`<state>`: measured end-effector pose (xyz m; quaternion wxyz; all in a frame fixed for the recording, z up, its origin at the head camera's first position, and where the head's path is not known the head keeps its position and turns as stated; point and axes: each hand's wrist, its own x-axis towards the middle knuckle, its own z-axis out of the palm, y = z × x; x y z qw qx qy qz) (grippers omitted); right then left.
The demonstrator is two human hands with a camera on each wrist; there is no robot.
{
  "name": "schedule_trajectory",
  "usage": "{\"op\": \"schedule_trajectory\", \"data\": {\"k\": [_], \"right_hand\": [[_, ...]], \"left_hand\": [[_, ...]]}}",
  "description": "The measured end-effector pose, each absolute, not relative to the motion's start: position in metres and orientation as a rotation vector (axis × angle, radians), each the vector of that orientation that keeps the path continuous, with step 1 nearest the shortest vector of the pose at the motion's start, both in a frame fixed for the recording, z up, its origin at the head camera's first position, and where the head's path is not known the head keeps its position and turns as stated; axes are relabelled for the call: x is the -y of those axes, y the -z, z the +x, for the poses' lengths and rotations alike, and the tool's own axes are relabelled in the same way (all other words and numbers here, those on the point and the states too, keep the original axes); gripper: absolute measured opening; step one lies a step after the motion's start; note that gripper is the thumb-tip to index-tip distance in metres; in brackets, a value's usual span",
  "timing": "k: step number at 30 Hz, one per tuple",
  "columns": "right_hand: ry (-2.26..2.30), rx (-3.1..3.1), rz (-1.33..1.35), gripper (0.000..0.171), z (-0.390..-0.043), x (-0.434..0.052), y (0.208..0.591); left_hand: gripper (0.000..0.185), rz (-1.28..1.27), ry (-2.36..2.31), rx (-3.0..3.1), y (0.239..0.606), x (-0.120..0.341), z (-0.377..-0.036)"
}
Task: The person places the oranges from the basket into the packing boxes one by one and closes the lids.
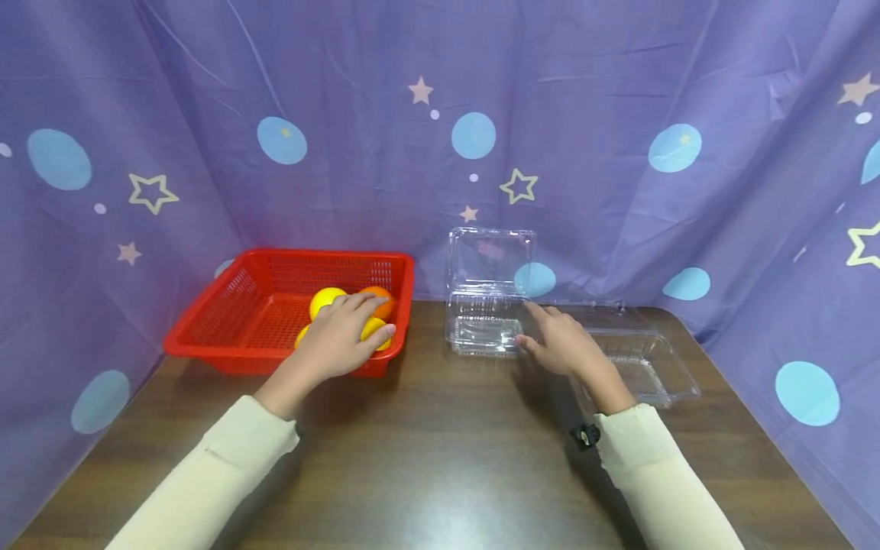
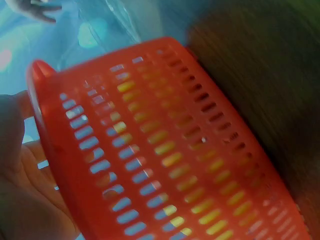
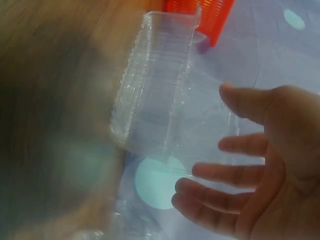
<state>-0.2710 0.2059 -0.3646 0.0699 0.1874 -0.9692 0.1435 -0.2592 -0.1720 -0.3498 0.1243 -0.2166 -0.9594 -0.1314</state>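
Note:
A red slatted basket (image 1: 206,336) stands at the left of the wooden table and holds a yellow fruit (image 1: 325,299), an orange one (image 1: 382,299) and another yellow one (image 1: 376,330). My left hand (image 1: 374,315) reaches over the basket's front wall and lies on these fruits with fairly straight fingers. The left wrist view shows the basket wall (image 2: 165,150) close up, with my palm (image 2: 20,170) beside it. My right hand (image 1: 525,324) is spread open at the right edge of a clear clamshell box (image 1: 484,321), whose lid (image 1: 491,256) stands up. In the blurred right wrist view, the spread fingers (image 3: 240,150) are beside the box (image 3: 155,90).
A second clear plastic container (image 1: 642,367) lies open to the right, partly behind my right wrist. Purple cloth with stars and blue dots (image 1: 481,137) walls in the back and both sides. Bare brown tabletop (image 1: 440,473) stretches toward me.

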Motion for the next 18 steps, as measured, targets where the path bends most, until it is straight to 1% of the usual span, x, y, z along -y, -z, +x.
{"op": "schedule_trajectory", "data": {"k": [7, 13, 18], "right_hand": [[-0.610, 2.902, 0.359, 0.064, -0.288, -0.202, 0.373], [-0.759, 2.883, 0.217, 0.055, -0.300, -0.200, 0.382], [-0.797, 2.879, 0.111, 0.049, -0.306, -0.199, 0.387]], "left_hand": [[0.061, -0.494, 0.411, 2.864, 0.354, 0.191, -0.273], [0.063, -0.430, 0.573, 2.940, 0.345, 0.201, -0.283], [0.063, -0.413, 0.573, 3.008, 0.340, 0.210, -0.289]]}}
